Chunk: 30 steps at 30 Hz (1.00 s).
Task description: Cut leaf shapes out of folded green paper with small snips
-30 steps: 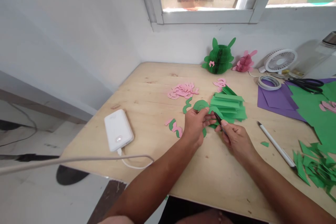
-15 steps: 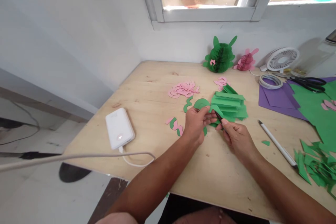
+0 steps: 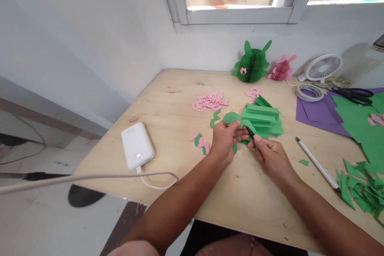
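Just in front of the stack of green paper strips [image 3: 261, 118], two hands are pinching a curved green paper cutout [image 3: 246, 125] and a slim black tool [image 3: 249, 132]

Right at the stack's near edge, the tool's fine tip is working against the cutout, and that is the risky spot. A slip of the tip could crease or tear the thin paper, or catch the fingers just beside it. A tug on the cutout could also drag loose strips out of the stack.

The left hand [image 3: 223, 142] is coming in from the lower left, its wrist turned inward, with thumb and fingers pinching the green paper. The right hand [image 3: 271, 159] is angling up from the lower right, pinching the tool between thumb and fingers, its other fingers curled. The two hands are nearly touching, and both forearms are reaching across the plywood table [image 3: 168, 128], held clear of its surface.

Left of the stack, a heap of pink paper cutouts [image 3: 210, 101] and loose green-and-pink scraps [image 3: 199, 145] are lying within reach of a stray wrist, and a careless sweep could scatter them. Behind the stack, a green honeycomb paper figure [image 3: 252, 66] and a pink one [image 3: 281, 71] are standing against the wall. Right of the stack, scissors [image 3: 354, 95] are resting on purple paper [image 3: 315, 113].
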### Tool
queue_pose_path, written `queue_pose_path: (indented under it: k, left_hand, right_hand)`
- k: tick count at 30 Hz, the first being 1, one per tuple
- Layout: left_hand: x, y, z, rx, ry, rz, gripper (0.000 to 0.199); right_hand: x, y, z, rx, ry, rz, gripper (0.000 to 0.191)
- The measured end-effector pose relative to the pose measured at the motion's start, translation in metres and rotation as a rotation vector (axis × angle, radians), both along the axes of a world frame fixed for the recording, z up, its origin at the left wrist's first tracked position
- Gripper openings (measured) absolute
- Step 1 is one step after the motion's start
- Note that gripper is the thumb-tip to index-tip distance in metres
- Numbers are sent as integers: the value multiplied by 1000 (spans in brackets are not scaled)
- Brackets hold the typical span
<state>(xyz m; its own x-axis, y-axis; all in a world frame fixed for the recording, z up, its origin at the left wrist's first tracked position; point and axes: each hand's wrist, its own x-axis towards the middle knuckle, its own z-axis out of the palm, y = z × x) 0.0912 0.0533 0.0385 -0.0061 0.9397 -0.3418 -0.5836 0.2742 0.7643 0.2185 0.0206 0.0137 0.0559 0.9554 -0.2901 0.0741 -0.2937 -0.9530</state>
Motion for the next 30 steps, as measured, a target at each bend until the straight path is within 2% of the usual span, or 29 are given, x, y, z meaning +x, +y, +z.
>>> queue_pose_path:
  k: [24,30]
  left_hand:
    - [0,1,-2,18,-17,-17,14]
    - [-2,2,-2,11,-16,10,16]
  right_hand:
    - [0,1,-1,9,-18,-12,55]
    - [2,0,0,19,-57,61,56]
